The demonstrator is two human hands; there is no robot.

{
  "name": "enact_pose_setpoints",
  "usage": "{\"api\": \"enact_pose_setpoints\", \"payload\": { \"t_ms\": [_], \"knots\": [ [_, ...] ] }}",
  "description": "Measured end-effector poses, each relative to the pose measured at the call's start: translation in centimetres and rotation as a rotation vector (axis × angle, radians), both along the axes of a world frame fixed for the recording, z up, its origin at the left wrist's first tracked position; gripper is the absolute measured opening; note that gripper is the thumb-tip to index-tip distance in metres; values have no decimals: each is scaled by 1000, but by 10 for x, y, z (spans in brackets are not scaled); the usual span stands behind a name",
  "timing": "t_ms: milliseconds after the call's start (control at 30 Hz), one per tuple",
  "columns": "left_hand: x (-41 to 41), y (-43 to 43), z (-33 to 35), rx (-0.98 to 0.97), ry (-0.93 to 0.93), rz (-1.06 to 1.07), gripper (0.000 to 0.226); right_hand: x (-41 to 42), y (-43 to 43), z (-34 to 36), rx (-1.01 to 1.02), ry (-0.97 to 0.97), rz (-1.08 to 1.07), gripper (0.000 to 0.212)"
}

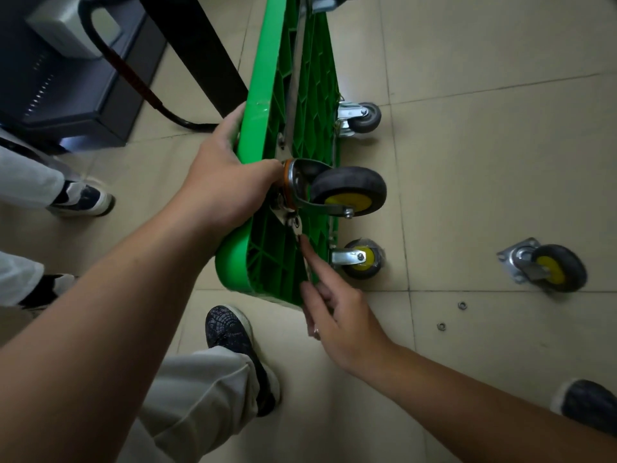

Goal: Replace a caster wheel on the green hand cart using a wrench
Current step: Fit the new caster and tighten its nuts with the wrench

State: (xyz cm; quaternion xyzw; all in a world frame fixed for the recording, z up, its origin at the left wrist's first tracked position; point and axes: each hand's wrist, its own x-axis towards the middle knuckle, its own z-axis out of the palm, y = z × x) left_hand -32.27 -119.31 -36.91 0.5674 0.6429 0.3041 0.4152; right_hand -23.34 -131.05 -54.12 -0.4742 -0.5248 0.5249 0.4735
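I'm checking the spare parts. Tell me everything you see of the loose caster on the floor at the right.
The loose caster lies on its side on the beige tiled floor, right of the green cart and apart from it. It has a dark rubbery tyre, yellow hub, silvery metal fork and a square mounting plate turned toward the cart. Only the floor touches it; two small metal rings lie nearby.

Right hand [344,315] seemingly holds wrench [296,225] against cart [263,95]
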Motion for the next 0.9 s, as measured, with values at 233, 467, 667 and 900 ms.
{"api": "enact_pose_setpoints", "payload": {
  "t_ms": [233,467,667,900],
  "knots": [
    [0,-4,0,3,-46,-13,75,-18,-8,60,-267,215,-92,54],
    [-4,-3,-1,-1,-52,-20,75,-27,-25,64,-168,127,-99,54],
    [-2,-2,0,-15,-40,-35,74,-14,-58,15,-61,42,-46,55],
    [-1,0,-2,0,-12,-27,74,22,10,-33,380,-385,-24,54]
  ]
}}
